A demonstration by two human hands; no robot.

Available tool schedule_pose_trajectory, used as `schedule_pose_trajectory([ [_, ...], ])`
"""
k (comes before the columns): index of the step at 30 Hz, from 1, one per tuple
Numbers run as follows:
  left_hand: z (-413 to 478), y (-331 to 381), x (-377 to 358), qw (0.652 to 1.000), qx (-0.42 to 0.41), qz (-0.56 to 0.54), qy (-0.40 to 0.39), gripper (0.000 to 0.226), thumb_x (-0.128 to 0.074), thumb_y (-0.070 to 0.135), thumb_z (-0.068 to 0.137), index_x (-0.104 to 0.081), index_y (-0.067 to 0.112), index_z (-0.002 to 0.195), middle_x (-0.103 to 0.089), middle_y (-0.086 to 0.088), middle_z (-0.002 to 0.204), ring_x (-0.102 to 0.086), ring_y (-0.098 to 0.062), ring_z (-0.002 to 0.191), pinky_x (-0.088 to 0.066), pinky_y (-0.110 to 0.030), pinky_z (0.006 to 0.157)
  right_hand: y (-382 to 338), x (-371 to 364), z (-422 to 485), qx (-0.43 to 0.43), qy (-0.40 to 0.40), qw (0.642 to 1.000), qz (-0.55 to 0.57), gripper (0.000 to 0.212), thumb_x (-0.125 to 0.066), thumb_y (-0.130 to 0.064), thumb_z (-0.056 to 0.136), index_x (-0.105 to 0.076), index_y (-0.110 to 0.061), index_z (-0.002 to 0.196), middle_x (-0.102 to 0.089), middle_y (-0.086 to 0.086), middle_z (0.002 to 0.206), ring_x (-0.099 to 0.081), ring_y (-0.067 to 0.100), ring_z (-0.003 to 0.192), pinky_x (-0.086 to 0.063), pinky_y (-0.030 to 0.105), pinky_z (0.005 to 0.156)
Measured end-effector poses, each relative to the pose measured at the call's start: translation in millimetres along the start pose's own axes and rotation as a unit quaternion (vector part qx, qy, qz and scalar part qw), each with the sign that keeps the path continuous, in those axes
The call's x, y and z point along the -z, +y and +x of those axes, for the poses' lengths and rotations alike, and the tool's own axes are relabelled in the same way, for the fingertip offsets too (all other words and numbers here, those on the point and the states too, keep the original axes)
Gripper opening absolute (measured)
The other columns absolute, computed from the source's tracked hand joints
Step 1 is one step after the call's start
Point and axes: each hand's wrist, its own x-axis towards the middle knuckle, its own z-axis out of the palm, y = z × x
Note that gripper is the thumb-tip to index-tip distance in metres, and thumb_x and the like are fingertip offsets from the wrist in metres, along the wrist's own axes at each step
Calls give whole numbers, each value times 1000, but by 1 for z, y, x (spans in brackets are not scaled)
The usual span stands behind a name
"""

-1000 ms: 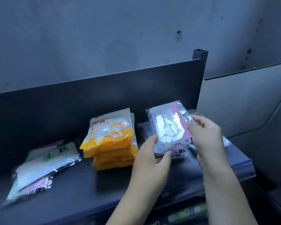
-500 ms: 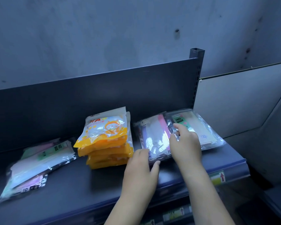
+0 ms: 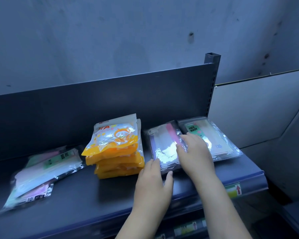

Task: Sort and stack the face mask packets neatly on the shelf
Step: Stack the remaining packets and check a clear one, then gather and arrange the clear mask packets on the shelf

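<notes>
On the shelf [image 3: 214,180], right of centre, your purple packet stack [image 3: 162,149] lies flat: light, floppy, slick film, so take it by opposite edges. Your left hand [image 3: 153,185] and right hand [image 3: 195,152] rest spread on it, beside the orange stack [image 3: 117,152].

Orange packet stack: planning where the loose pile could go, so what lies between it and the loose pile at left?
Head view: only bare shelf separates orange stack from loose pile.

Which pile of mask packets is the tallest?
The orange packets in the middle, printed with a cartoon animal. Several sit stacked high, while the piles on either side lie nearly flat on the shelf.
</notes>
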Motion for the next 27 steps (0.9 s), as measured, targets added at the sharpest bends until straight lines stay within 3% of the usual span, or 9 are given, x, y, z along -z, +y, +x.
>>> schedule_pose_trajectory([
  [5, -1, 6, 11, 999, 2, -43, 8, 43, -55, 37, 101, -52, 19, 139, -57, 7, 136, -49, -10, 126, -30, -13, 90, -7, 4, 2, 21, 47, 998, 39, 32, -57, -24, 99, -66, -16, 128, -63, -4, 125, -50, 19, 126, -43, 34, 99],
  [7, -2, 9, 15, 999, -9, -38, 12, 43, -55, 36, 101, -51, 19, 141, -56, 7, 138, -48, -10, 129, -26, -10, 91, -11, 7, 0, 39, 51, 997, 45, 32, -59, -26, 99, -65, -16, 129, -63, -4, 127, -50, 19, 128, -42, 33, 102],
  [10, -6, 15, 23, 998, -40, -35, 16, 45, -56, 35, 101, -51, 20, 142, -55, 10, 139, -46, -7, 131, -25, -10, 97, -19, 14, 0, 67, 73, 994, 47, 27, -60, -25, 99, -67, -17, 123, -64, -4, 121, -52, 18, 121, -38, 27, 93],
  [15, -2, 21, 36, 989, -112, -2, 99, 27, -60, 28, 93, -61, 16, 117, -65, 2, 110, -59, -19, 101, -45, -26, 86, -36, 31, 2, 75, 136, 985, 76, 26, -58, -29, 100, -69, -22, 122, -68, -10, 117, -56, 13, 118, -40, 26, 89],
  [17, 1, 18, 37, 987, -122, 1, 109, 26, -60, 29, 93, -61, 15, 115, -65, 1, 108, -60, -21, 99, -50, -32, 85, -41, 32, 1, 72, 128, 985, 88, 26, -58, -28, 100, -69, -22, 124, -68, -11, 120, -57, 13, 119, -40, 26, 90],
  [21, 3, 9, 30, 986, -153, 22, 55, 35, -63, 34, 90, -63, 19, 122, -64, 4, 125, -57, -19, 115, -47, -27, 93, -43, 28, -3, 48, 83, 990, 108, 29, -56, -28, 102, -68, -22, 128, -66, -11, 125, -57, 9, 117, -42, 26, 93],
  [23, 5, 4, 21, 982, -175, 75, 15, 34, -66, 36, 84, -68, 22, 115, -63, 4, 131, -53, -22, 125, -49, -30, 97, -44, 27, -5, 30, 62, 990, 123, 28, -55, -29, 103, -68, -23, 127, -66, -11, 123, -57, 8, 113, -44, 27, 93],
  [27, 12, -6, 2, 973, -171, 154, 8, 24, -64, 34, 78, -73, 19, 94, -71, 0, 112, -58, -36, 126, -54, -38, 95, -45, 25, -9, 18, 49, 991, 126, 27, -56, -30, 103, -69, -23, 124, -68, -10, 121, -60, 13, 113, -50, 36, 97],
])
